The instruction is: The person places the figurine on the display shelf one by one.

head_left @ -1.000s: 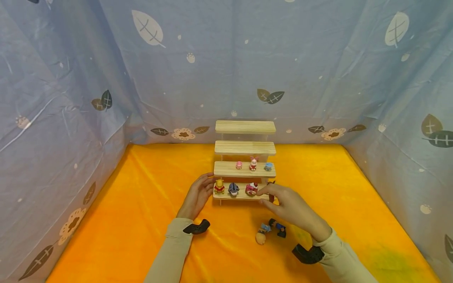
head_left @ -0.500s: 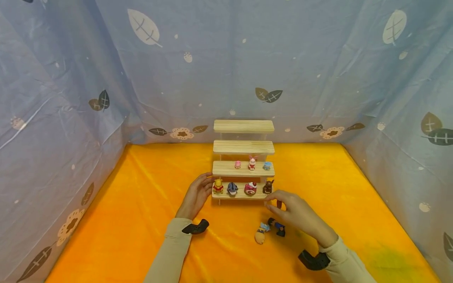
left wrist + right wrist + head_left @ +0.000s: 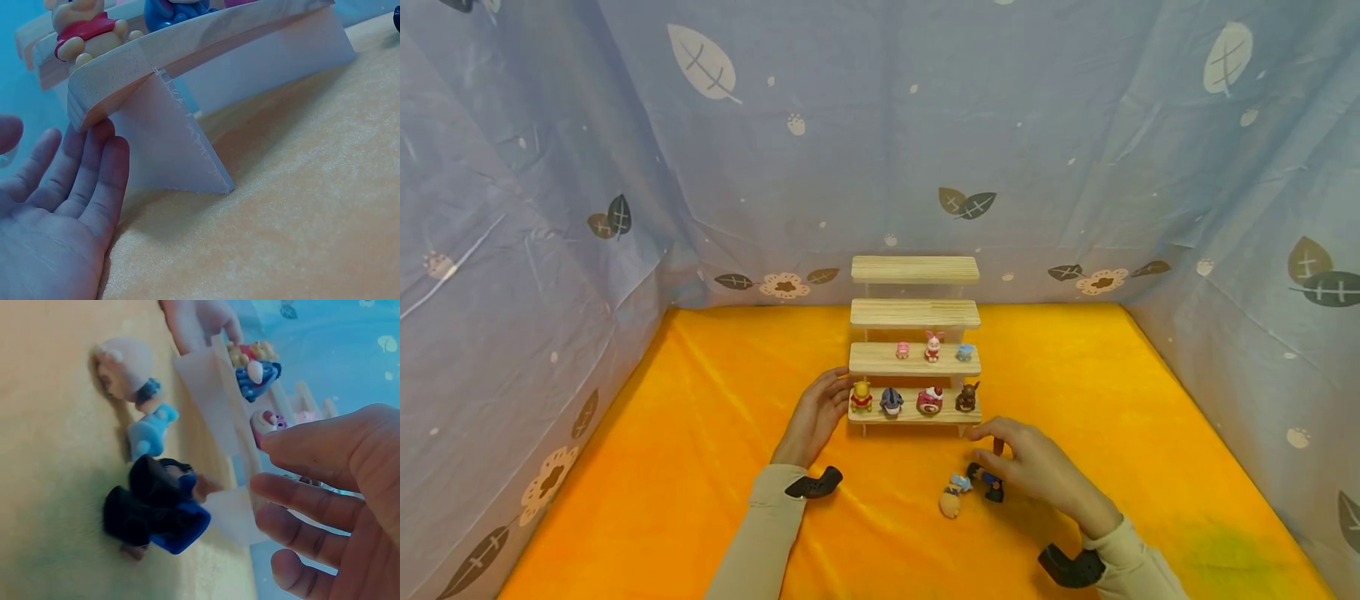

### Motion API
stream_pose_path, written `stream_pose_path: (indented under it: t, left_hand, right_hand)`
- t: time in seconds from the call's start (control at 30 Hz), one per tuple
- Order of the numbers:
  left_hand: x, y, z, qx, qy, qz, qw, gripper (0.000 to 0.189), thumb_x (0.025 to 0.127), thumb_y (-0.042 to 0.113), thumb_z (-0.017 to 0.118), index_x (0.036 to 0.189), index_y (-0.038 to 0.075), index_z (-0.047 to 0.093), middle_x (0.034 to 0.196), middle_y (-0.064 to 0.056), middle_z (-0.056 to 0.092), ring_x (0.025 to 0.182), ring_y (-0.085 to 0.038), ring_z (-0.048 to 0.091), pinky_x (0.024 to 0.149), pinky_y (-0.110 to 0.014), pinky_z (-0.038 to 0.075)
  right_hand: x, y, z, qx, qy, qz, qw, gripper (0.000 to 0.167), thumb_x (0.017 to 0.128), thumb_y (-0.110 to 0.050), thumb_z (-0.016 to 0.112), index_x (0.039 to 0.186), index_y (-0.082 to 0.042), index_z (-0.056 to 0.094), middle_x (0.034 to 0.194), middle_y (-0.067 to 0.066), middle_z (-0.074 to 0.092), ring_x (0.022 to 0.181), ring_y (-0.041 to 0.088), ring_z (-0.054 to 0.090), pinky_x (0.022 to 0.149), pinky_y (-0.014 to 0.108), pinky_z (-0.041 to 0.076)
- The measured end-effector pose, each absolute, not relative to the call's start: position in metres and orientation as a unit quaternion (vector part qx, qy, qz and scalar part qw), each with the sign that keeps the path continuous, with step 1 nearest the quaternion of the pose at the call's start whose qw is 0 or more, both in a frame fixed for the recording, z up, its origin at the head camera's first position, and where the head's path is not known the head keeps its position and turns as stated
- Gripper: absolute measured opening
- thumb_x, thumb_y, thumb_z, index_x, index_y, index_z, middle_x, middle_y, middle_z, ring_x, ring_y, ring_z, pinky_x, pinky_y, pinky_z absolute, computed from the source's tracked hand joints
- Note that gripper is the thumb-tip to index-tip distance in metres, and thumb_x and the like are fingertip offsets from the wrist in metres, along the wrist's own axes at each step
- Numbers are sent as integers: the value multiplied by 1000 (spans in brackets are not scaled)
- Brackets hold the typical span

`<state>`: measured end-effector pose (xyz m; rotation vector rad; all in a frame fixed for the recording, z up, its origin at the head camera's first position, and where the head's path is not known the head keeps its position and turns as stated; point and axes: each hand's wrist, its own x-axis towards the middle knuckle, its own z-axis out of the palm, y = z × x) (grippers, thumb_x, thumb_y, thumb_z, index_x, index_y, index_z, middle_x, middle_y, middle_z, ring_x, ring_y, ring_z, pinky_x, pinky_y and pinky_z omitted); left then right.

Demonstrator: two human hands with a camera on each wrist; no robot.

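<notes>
Small cloth-lined booth, looking like a makeshift tabletop set. Blue-grey fabric (image 3: 827,167), printed with pale leaves and flowers, is hanging beyond the left hand (image 3: 815,419) and right hand (image 3: 1037,462), also running down well to either side of them. Yellow plush cloth (image 3: 625,500) is spreading below and around both. A tiered wooden stand (image 3: 915,312) is bearing toy figurines (image 3: 928,401) between the hands. Black devices (image 3: 814,483) are sitting at both wrists. Fabric is screening off the room; home or studio, cannot tell.
</notes>
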<state>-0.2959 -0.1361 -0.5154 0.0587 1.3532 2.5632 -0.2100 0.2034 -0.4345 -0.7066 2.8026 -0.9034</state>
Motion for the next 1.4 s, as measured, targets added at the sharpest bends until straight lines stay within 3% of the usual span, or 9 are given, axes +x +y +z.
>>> stream_pose_path:
  t: [0.13,0.23,0.57,0.73,1.03,1.2,1.4]
  left_hand:
    - [-296,-136,-516,15,462,878,122,29,110,30,41,130,11,51,121,-3,62,105,-14,62,90,-25,52]
    - [-296,-136,-516,12,460,879,124,30,110,31,41,130,11,51,122,-3,61,105,-14,62,90,-24,52]
    - [-295,-135,-514,12,450,885,122,27,111,27,38,126,11,53,122,-4,65,107,-15,63,92,-26,52]
    - [-295,-135,-514,17,448,886,121,26,111,27,38,125,13,55,121,-3,65,107,-15,63,92,-26,52]
    - [-296,-135,-514,12,461,879,124,28,110,29,41,128,12,52,125,-5,59,106,-15,59,90,-25,50]
    - [-297,-135,-513,3,464,876,127,30,110,30,42,130,10,51,125,-6,58,105,-16,58,89,-24,49]
    - [-296,-135,-513,3,464,877,126,30,110,30,42,130,10,50,123,-5,58,105,-15,58,89,-24,49]
  right_hand:
    - [-209,204,-439,-227,930,-282,59,28,95,-18,70,122,-10,69,90,-4,64,64,1,45,51,22,38]
    - [-209,205,-440,-222,932,-279,67,28,95,-19,70,122,-10,69,87,-5,61,63,1,44,51,22,38]
    - [-207,209,-444,-229,923,-298,80,26,95,-22,70,118,-10,69,110,4,70,76,-2,49,60,22,43]
    - [-207,210,-451,-242,924,-289,61,24,94,-22,72,116,-11,70,111,2,71,79,0,51,63,22,45]
    - [-206,209,-456,-269,922,-273,50,23,94,-21,72,116,-15,71,112,-3,71,96,16,62,80,30,54]
    - [-205,205,-457,-321,912,-253,29,24,92,-22,75,115,-17,73,110,-6,73,95,13,58,79,31,47]
    - [-204,203,-462,-336,910,-241,39,22,92,-27,75,113,-29,72,111,-13,71,100,11,53,82,34,39]
